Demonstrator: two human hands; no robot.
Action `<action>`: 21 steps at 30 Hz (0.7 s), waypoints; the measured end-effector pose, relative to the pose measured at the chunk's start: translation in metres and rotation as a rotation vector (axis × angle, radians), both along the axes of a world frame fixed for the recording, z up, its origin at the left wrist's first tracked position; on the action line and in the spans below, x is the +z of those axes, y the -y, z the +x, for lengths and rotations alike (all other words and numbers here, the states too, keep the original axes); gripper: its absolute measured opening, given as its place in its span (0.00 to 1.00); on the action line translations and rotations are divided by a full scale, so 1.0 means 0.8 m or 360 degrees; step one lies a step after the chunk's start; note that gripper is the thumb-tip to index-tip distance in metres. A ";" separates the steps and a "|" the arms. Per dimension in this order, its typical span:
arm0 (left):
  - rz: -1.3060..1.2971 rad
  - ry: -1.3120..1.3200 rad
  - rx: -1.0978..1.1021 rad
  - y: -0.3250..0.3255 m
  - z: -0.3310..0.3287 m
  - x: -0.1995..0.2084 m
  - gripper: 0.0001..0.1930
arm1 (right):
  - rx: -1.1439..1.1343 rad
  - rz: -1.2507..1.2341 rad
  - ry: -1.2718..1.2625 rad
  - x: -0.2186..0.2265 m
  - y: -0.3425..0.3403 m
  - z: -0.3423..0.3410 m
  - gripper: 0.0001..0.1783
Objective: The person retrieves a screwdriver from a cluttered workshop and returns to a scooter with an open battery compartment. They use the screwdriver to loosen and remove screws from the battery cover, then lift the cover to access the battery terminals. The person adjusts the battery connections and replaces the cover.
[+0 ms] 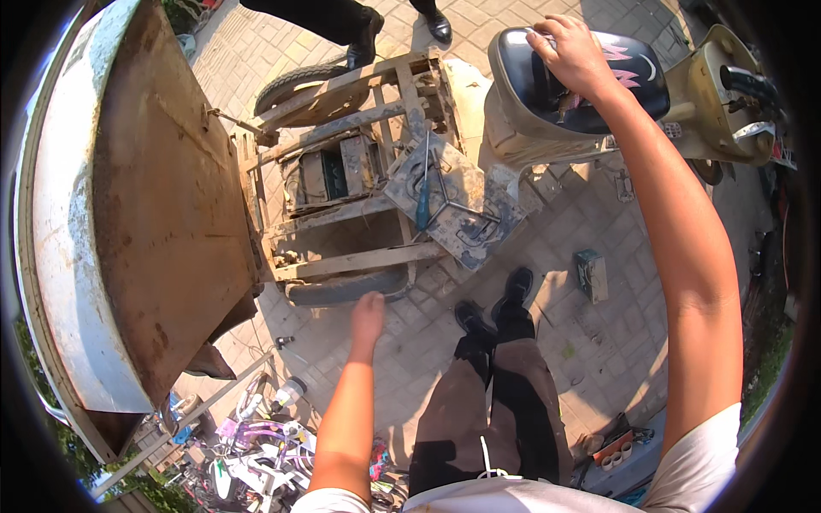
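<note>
My right hand (571,58) rests on the black padded seat (629,85) of a three-wheeled vehicle, its fingers apart at the seat's far edge. Low on the left, my left hand (368,315) is just in front of the near rear wheel (346,289); its fingers are too hidden to read. Between the hands, a dirty metal plate (492,235) lies against the rusty frame (359,263). A screwdriver (422,205) with a blue handle and a three-armed wrench (466,206) lie on the plate. Dark boxy parts (329,175) sit inside the frame.
The rusty cargo bed (175,197) stands tipped up on the left. A green and grey box (590,275) is on the paving at right. Bicycles (265,445) crowd the lower left. Another person's shoe (366,38) is beside the far wheel (299,92). The handlebar (748,83) is far right.
</note>
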State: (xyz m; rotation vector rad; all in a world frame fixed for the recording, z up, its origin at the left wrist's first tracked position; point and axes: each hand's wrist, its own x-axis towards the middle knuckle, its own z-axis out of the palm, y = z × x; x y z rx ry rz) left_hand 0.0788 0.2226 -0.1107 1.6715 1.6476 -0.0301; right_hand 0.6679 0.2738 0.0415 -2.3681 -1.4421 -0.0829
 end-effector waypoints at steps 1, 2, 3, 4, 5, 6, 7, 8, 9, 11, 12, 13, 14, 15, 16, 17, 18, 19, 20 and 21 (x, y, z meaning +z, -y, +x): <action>0.0053 0.0066 0.0037 -0.021 0.018 0.005 0.21 | 0.0003 0.0112 0.0084 -0.015 -0.018 0.005 0.27; 0.0041 0.0003 0.0092 -0.045 0.033 0.010 0.21 | -0.0130 0.0041 0.0162 -0.028 -0.032 0.010 0.28; 0.0049 0.0019 0.0161 -0.071 0.050 0.011 0.21 | -0.0132 0.0129 0.0187 -0.040 -0.045 0.014 0.29; 0.0108 0.0047 0.0213 -0.100 0.069 0.006 0.20 | -0.0169 0.0159 0.0229 -0.050 -0.056 0.016 0.29; 0.0159 0.0105 0.0291 -0.127 0.084 -0.001 0.20 | -0.0182 0.0162 0.0281 -0.059 -0.062 0.015 0.30; 0.0232 0.0109 0.0261 -0.157 0.095 -0.010 0.20 | -0.0168 0.0185 0.0221 -0.066 -0.065 0.015 0.30; 0.0232 0.0092 0.0277 -0.186 0.107 -0.023 0.21 | -0.0137 0.0182 0.0174 -0.070 -0.064 0.015 0.30; 0.0261 -0.0006 0.0244 -0.210 0.120 -0.038 0.21 | -0.0112 0.0186 0.0150 -0.073 -0.064 0.015 0.30; 0.0257 -0.0071 0.0245 -0.235 0.129 -0.052 0.21 | -0.0088 0.0255 0.0121 -0.073 -0.062 0.015 0.29; 0.0394 -0.0157 0.0149 -0.272 0.148 -0.086 0.23 | -0.0031 0.0300 0.0163 -0.071 -0.060 0.015 0.27; 0.0412 -0.0205 0.0178 -0.293 0.158 -0.104 0.24 | -0.0025 0.0297 0.0177 -0.070 -0.059 0.015 0.26; 0.0460 -0.0223 0.0189 -0.310 0.168 -0.125 0.24 | -0.0031 0.0290 0.0162 -0.069 -0.058 0.014 0.26; 0.0464 -0.0256 0.0200 -0.325 0.175 -0.147 0.25 | -0.0060 0.0248 0.0144 -0.068 -0.057 0.013 0.26; 0.0386 -0.0256 0.0201 -0.341 0.178 -0.168 0.27 | -0.0067 0.0218 0.0062 -0.067 -0.055 0.013 0.25; 0.0388 -0.0233 0.0274 -0.355 0.183 -0.190 0.28 | -0.0071 0.0211 0.0040 -0.067 -0.054 0.013 0.24; 0.0391 -0.0224 0.0339 -0.367 0.186 -0.212 0.29 | -0.0045 0.0218 -0.0024 -0.066 -0.053 0.014 0.23; 0.0342 -0.0239 0.0418 -0.379 0.190 -0.231 0.30 | -0.0014 0.0225 -0.0079 -0.066 -0.051 0.014 0.23; 0.0281 -0.0174 0.0473 -0.390 0.190 -0.245 0.33 | -0.0018 0.0214 -0.0141 -0.065 -0.050 0.015 0.22; 0.0323 -0.0200 0.0493 -0.398 0.194 -0.259 0.35 | -0.0007 0.0219 -0.0222 -0.064 -0.048 0.016 0.22; 0.0342 -0.0239 0.0502 -0.401 0.198 -0.270 0.38 | -0.0004 0.0165 -0.0186 -0.062 -0.047 0.017 0.22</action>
